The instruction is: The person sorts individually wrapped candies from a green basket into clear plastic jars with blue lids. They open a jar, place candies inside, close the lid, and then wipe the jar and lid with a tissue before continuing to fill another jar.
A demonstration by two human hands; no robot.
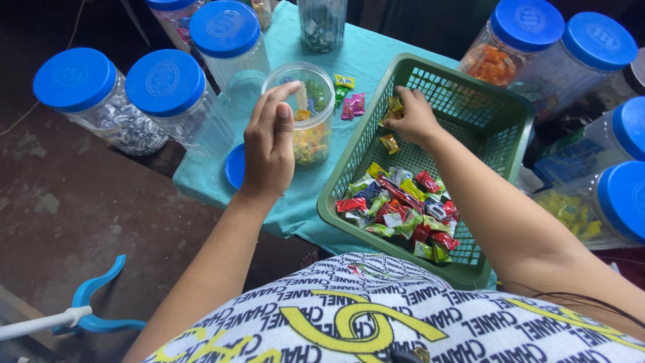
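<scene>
We see open teal cloth [376, 54] between the open jar [306, 111] and the green basket [470, 114]; only a few loose candies [349, 97] lie there. Behind and left of the jar, three capped jars [164, 84] stand close together and block that side. On the right, more capped jars [598, 40] crowd the basket wall. The far half of the basket floor is mostly free; the near half is filled by a candy pile [400, 208].

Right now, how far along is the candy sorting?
Partly done: the open jar holds some yellow candies, well short of full. In hand: the left hand hovers at its mouth while the right hand grips gold-wrapped candies in the green basket. Left: the mixed candy pile.
</scene>
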